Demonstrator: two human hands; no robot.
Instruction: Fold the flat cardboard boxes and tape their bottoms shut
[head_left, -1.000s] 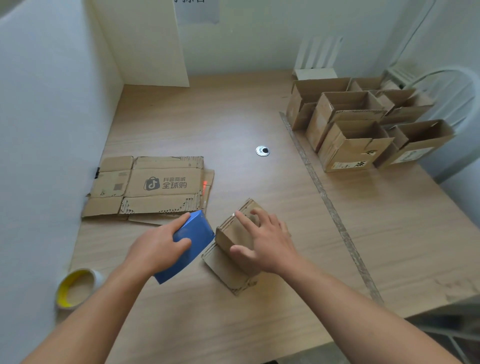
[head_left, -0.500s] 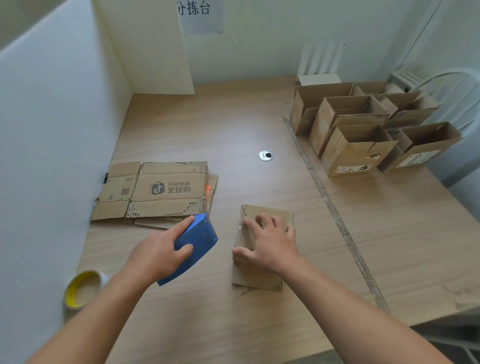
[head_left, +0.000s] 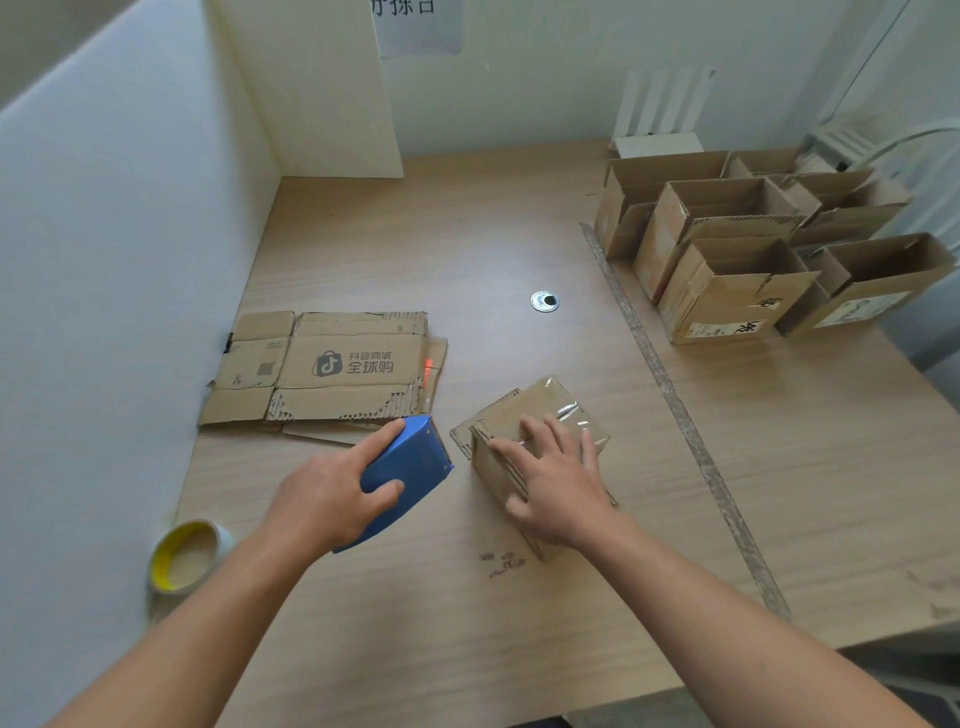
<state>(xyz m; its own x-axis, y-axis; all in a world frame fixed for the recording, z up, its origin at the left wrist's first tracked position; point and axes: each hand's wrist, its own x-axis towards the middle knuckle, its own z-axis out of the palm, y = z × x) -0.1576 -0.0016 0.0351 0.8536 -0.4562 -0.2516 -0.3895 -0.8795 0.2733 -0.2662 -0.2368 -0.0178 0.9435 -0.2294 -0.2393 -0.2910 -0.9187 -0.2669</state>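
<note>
A small folded cardboard box (head_left: 540, 410) lies bottom-up on the wooden table (head_left: 467, 249), with clear tape shining across its top face. My right hand (head_left: 550, 483) rests flat on it, fingers spread, pressing it down. My left hand (head_left: 332, 493) grips a blue tape dispenser (head_left: 410, 467) just left of the box, its front end close to the box's left flap. A stack of flat cardboard boxes (head_left: 332, 369) with a printed logo lies at the left, against the white wall.
Several folded open boxes (head_left: 737, 260) stand grouped at the back right. A tape roll with a yellow core (head_left: 187, 556) sits near the left wall. A metal grommet (head_left: 544, 301) marks mid-table. A taped seam (head_left: 675, 410) runs across the table. A white chair (head_left: 904, 150) stands far right.
My right hand has turned the small box on the table, so its taped face now angles toward the back right. My left hand with the dispenser has stayed beside it.
</note>
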